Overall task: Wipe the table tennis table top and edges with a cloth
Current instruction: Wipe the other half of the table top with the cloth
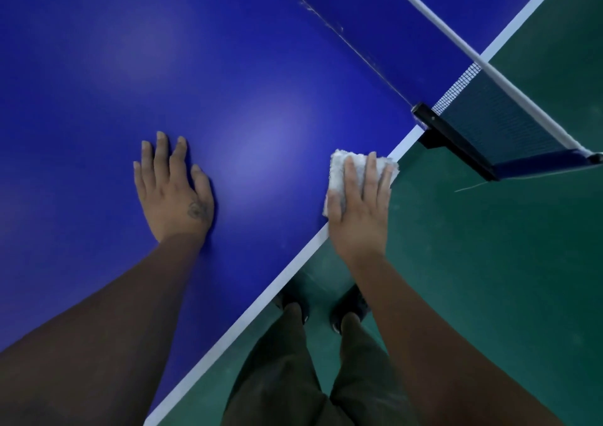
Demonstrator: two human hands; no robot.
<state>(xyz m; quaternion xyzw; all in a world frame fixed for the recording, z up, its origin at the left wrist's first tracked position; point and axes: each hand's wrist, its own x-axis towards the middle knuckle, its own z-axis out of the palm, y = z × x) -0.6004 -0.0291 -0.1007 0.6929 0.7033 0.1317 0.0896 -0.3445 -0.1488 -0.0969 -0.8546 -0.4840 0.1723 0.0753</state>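
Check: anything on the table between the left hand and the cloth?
Head view: bare blue table top between left hand and cloth, nothing else.

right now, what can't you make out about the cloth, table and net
Cloth: head view, mostly covered by the right hand, so its full size and folds are hidden.
Table top: head view, cut off by the left and top frame edges; its far end is unseen.
Net: head view, its far end runs off the top edge.
Streaks or dust: head view, lamp glare on the blue surface masks them.
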